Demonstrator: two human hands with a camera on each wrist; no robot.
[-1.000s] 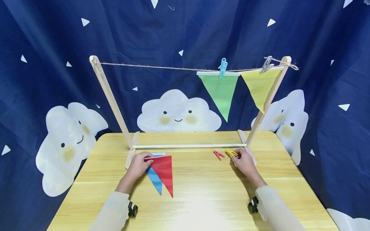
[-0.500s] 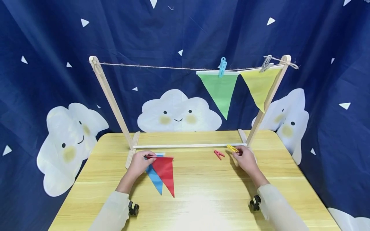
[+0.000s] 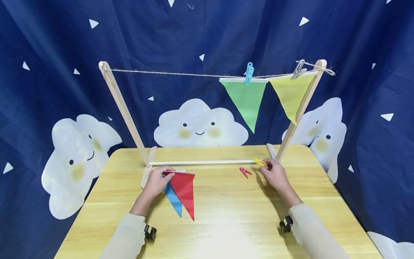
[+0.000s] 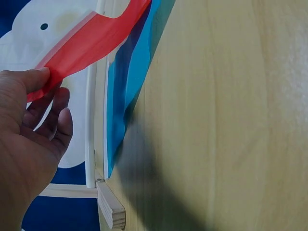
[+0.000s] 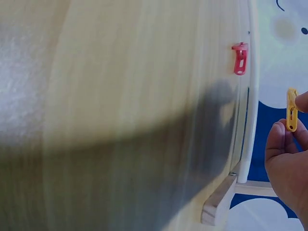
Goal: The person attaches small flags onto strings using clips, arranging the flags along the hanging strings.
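Observation:
My left hand (image 3: 159, 181) pinches the white-edged top corner of a red triangular flag (image 3: 184, 192) between thumb and fingers. Below it a blue triangular flag (image 4: 130, 77) lies on the table, partly covered by the red one in the head view. My right hand (image 3: 274, 174) pinches a yellow clothespin (image 5: 291, 109) by one end, raised above the tabletop. A red clothespin (image 3: 245, 172) lies on the table just left of that hand. From the twine (image 3: 168, 73) hang a green flag (image 3: 246, 100) under a blue clothespin (image 3: 249, 73) and a yellow flag (image 3: 292, 95) under a grey clothespin (image 3: 299, 69).
The twine runs between two wooden posts (image 3: 124, 111) with flat feet on the wooden table (image 3: 220, 205). A white rod (image 3: 203, 162) joins the posts low down. Behind stands a dark blue curtain (image 3: 200, 36) printed with clouds and triangles.
My right hand has lifted the yellow clothespin up and slightly away from the red one. The left hand has raised the red flag's top edge a little off the blue flag.

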